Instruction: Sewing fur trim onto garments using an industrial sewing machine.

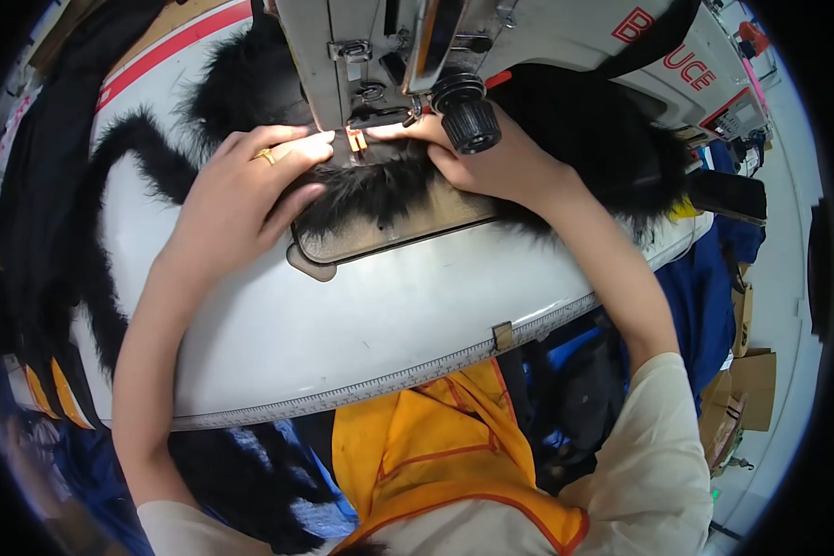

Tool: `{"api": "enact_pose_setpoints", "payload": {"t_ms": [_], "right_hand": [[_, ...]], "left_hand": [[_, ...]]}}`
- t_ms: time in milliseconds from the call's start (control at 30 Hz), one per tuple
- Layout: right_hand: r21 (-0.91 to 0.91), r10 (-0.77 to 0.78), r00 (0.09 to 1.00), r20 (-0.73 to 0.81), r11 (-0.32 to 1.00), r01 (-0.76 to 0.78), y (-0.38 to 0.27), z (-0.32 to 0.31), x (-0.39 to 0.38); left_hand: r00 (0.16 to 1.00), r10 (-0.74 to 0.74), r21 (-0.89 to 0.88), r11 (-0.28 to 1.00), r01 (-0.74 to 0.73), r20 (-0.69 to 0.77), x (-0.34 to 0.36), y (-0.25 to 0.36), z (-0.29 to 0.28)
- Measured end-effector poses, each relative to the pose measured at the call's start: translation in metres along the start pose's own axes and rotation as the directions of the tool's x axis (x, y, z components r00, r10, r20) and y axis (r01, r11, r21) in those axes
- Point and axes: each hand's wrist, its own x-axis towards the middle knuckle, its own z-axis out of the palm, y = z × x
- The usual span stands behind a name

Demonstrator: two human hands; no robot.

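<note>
- Under the sewing machine's head (pixel 310 56), black fur-trimmed cloth (pixel 371 190) lies at the lit presser foot (pixel 357 141), spread over the tan bed plate (pixel 422 225).
- L hand (pixel 236 190), gold ring (pixel 265 156) on, lies open: fingers flat on the cloth, thumb apart from them.
- R hand (pixel 500 157) reaches in from the other side, index stretched toward the foot; can't tell if thumb pinches, as the ribbed black knob (pixel 473 122) hides part.
- Main risk IMO: fingertips v. close to the foot both sides; a slip forward could get one caught.
- Long loose pile might get trapped & bunch, esp. if not smoothed away.
- Fur strip (pixel 144 148) hanging off to L could tug the cloth askew w/ its weight.
- Textures: fluffy, wispy fur vs. smooth, matte plate w/ rounded corners; glossy white surface (pixel 343 320), curved by the lens, ruled tape (pixel 361 385) along its edge.
</note>
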Motion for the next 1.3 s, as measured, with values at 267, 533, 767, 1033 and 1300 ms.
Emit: {"api": "enact_pose_setpoints", "payload": {"t_ms": [267,533,767,1033,1300], "right_hand": [[-0.006,-0.197,0.979,0.049,0.980,0.198,0.005,-0.026,-0.022],[0.072,-0.045,0.991,-0.126,0.996,0.054,-0.029,0.003,-0.016],[0.200,-0.206,0.979,-0.011,0.958,0.203,0.006,-0.015,-0.022],[0.089,-0.065,0.979,0.195,0.995,0.048,-0.046,-0.022,-0.021],[0.206,-0.128,0.991,0.036,0.971,0.118,-0.027,-0.003,-0.018]], "left_hand": [[0.946,0.214,0.088,0.966,-0.241,0.244,0.006,0.008,-0.016],[0.970,0.198,0.099,0.972,-0.213,0.143,0.004,-0.010,-0.011],[0.929,0.250,0.080,0.956,-0.281,0.274,0.003,0.010,-0.028],[0.937,0.273,0.225,0.920,-0.320,0.215,-0.003,0.015,-0.012],[0.949,0.143,0.014,0.988,-0.153,0.280,-0.012,0.008,-0.034]]}}
